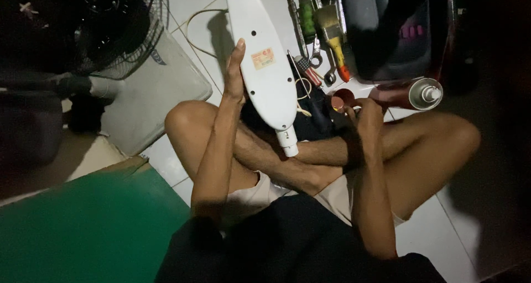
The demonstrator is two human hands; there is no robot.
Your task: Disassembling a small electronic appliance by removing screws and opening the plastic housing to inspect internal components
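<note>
Dark shirt cloth (298, 250) filled the bottom centre of the frame, closest of all, with bare crossed legs (310, 161) just above it on white floor tiles (442, 227).

Head view, centre: laid the left hand (235, 67) flat and unclenched, fingers straight, against the left edge of a long white plastic housing (265, 61). Propped this housing upright over the lap, narrow round end (288, 142) down near the shins, wide end out of the top edge.

Right of centre: curled the right hand (362, 111) just beside a small red round cap (343, 99). Could not tell if the fingers gripped it or only touched it.

Upper right: spread a row of hand tools (318, 34), among them a yellow-handled brush (332, 28), beside a spray can (420, 94) lying on its side.

Upper left: left a dark fan grille (110, 23) over a pale flat base (155, 89), well apart from the housing. Lower left: noted a green board (94, 227).

Judged the work as somewhere in the middle: housing already separate from grille and base, tools out, nothing joined together. Could not see any screws or the inside of the housing.
</note>
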